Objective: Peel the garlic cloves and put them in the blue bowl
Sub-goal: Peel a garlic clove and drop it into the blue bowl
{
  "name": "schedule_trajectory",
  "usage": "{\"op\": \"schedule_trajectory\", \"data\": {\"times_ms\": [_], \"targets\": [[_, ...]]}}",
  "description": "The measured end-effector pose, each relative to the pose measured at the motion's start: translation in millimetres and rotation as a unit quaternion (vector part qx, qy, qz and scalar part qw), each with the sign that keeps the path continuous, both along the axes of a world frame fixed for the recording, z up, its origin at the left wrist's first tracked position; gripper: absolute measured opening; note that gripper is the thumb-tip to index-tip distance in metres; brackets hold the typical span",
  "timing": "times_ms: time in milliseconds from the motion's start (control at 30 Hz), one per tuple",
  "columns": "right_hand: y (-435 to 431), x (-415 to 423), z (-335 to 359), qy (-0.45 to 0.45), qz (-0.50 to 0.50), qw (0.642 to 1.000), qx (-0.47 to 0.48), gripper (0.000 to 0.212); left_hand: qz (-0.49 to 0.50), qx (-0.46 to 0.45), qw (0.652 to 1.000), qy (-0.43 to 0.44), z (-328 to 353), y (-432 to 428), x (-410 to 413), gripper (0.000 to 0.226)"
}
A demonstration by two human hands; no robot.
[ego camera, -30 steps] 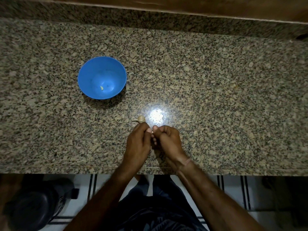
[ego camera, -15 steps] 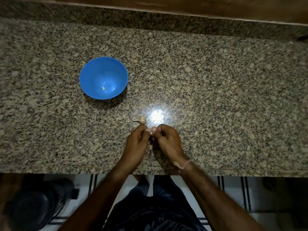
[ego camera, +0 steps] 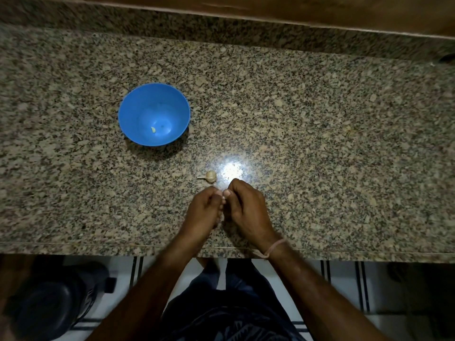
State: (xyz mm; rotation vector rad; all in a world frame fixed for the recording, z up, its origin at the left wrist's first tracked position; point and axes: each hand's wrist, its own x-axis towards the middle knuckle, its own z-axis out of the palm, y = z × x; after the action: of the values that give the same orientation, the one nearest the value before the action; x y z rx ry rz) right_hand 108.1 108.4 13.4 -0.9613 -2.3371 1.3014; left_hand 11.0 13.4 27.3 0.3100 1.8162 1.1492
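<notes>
The blue bowl [ego camera: 133, 112] stands on the desk [ego camera: 320, 119] with its mouth up, set clear of the work, probably so skins don't fall in. It holds one small pale piece [ego camera: 153, 129] on its floor, most likely a peeled clove; the rest of its inside is bare, so the task looks barely begun.

Right of the bowl and nearer the person lies the garlic bulb [ego camera: 211, 175], on its side with its stem pointing back toward the bowl. It probably lies there so more cloves can be broken off it.

Just past the bulb, farther again from the bowl, the left hand [ego camera: 204, 210] and right hand [ego camera: 246, 207] meet thumb to thumb, fingers curled in. Between them they pinch a clove [ego camera: 223, 198], seen only as a pale sliver; this looks like peeling. They work over the desk, so skins would drop there. A thread band [ego camera: 273, 248] circles the right wrist.
</notes>
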Motion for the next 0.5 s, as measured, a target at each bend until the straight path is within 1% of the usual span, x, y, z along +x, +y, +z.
{"op": "schedule_trajectory", "data": {"times_ms": [33, 67, 100, 167, 233, 300, 400, 500], "targets": [[1, 0, 1, 0.005, -0.02, 0.999, -0.036, 0.026, -0.024, 0.009, 0.994, 0.106, -1, -3, 1, 0.028], [2, 0, 0, 0.012, -0.046, 0.995, -0.092, 0.027, -0.04, 0.019, 0.982, 0.184, -2, -4, 2, 0.025], [2, 1, -1, 0.017, -0.069, 0.986, -0.152, 0.028, -0.042, 0.034, 0.972, 0.227, 0, -4, 2, 0.021], [2, 1, -3, 0.027, -0.104, 0.961, -0.255, 0.025, -0.033, 0.055, 0.964, 0.258, 3, -4, 2, 0.017], [-1, 2, -4, 0.054, -0.119, 0.934, -0.333, 0.021, -0.011, 0.054, 0.966, 0.253, 7, -5, 2, 0.013], [-4, 4, -2, 0.08, -0.121, 0.919, -0.366, 0.02, 0.016, 0.049, 0.974, 0.221, 9, -7, 2, 0.01], [-3, 7, 0, 0.088, -0.113, 0.936, -0.323, 0.012, 0.021, 0.036, 0.982, 0.183, 10, -6, 1, 0.01], [-3, 6, 1, 0.079, -0.095, 0.958, -0.258, 0.009, 0.001, 0.026, 0.991, 0.13, 5, -6, 0, 0.019]]}}
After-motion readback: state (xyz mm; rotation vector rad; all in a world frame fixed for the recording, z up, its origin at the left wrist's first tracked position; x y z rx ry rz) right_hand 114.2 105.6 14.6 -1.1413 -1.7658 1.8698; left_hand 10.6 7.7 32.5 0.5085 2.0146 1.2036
